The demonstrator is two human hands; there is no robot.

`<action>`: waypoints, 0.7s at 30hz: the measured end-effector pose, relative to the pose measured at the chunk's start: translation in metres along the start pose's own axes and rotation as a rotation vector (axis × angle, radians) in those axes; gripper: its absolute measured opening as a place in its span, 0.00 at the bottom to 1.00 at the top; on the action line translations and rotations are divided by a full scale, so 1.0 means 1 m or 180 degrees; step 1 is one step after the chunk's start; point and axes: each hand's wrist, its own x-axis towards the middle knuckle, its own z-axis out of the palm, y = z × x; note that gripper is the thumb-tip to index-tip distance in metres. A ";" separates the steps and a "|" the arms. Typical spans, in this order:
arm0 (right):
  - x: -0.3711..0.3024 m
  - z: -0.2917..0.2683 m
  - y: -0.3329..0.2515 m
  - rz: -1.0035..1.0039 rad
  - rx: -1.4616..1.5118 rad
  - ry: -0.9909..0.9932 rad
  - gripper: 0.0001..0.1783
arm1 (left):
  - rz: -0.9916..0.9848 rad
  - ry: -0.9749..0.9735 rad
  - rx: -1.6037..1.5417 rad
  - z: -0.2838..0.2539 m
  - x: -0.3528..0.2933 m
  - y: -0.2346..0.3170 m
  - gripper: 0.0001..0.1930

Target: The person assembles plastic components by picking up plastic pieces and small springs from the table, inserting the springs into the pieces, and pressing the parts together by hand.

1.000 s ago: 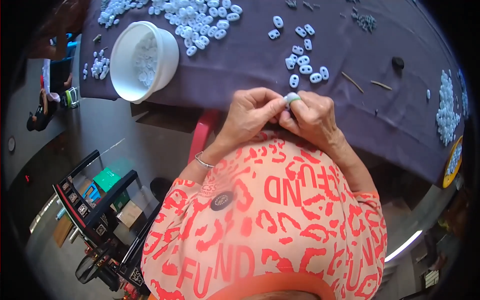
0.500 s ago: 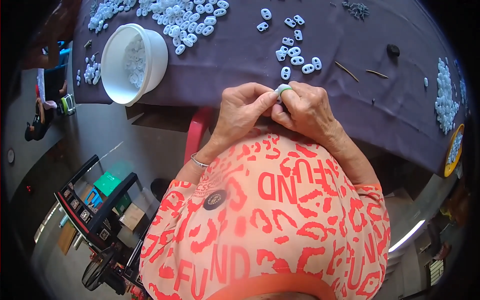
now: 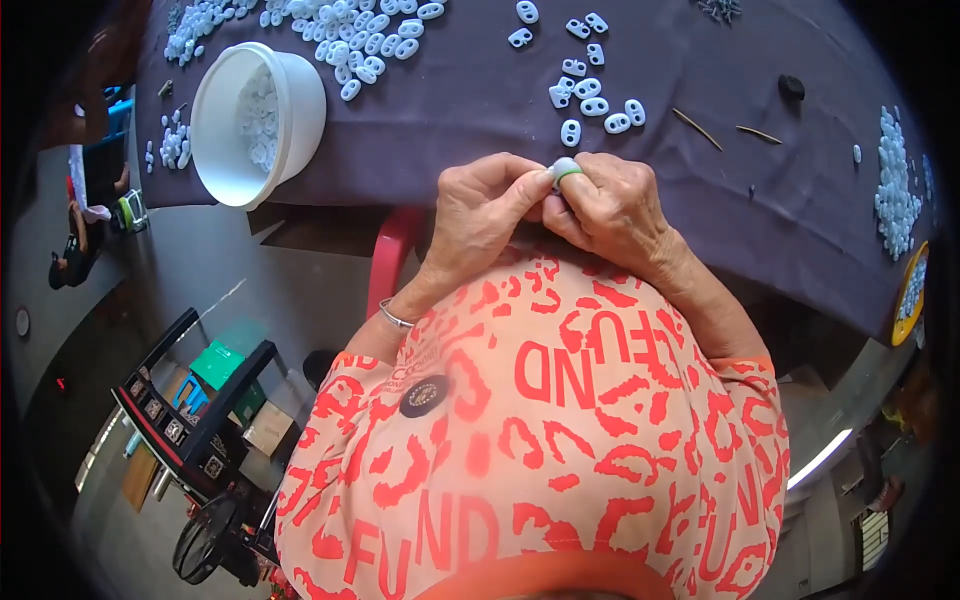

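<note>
My left hand [image 3: 482,215] and my right hand [image 3: 618,212] meet at the table's near edge. Both are closed, with fingertips pinched around one small white cord lock [image 3: 556,185], mostly covered by the fingers. A white finger guard [image 3: 567,166] with a green band covers a fingertip of my right hand. Just beyond the hands, a white two-hole cord lock [image 3: 570,133] lies on the cloth. Several more cord locks [image 3: 594,106] are scattered behind it.
A dark cloth covers the table [image 3: 450,120]. At left stands a white tub [image 3: 310,125] of small pale parts, near a large pile of cord locks [image 3: 375,45]. Two thin brown sticks [image 3: 697,129] and a black lump [image 3: 791,88] lie right, with pale pieces [image 3: 893,190] farther over.
The hands stay pinched together at the same spot, with only a slight shift of the fingers. Less of the held cord lock shows. The whole view has tilted a little.
</note>
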 end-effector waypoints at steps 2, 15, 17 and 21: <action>0.000 0.002 0.001 0.0018 0.0007 0.0017 0.10 | -0.0115 -0.0039 -0.0043 0.000 0.002 0.002 0.07; 0.010 -0.031 0.001 0.0295 0.0110 0.0544 0.06 | 0.0244 0.0412 0.0077 -0.018 0.007 0.021 0.05; 0.016 -0.036 0.014 0.0358 -0.0442 0.0547 0.06 | 0.0691 0.0718 0.0559 -0.025 0.026 0.032 0.05; 0.034 -0.035 0.034 0.0514 -0.0793 0.0637 0.05 | 0.1778 0.1426 0.2004 -0.052 0.070 0.036 0.06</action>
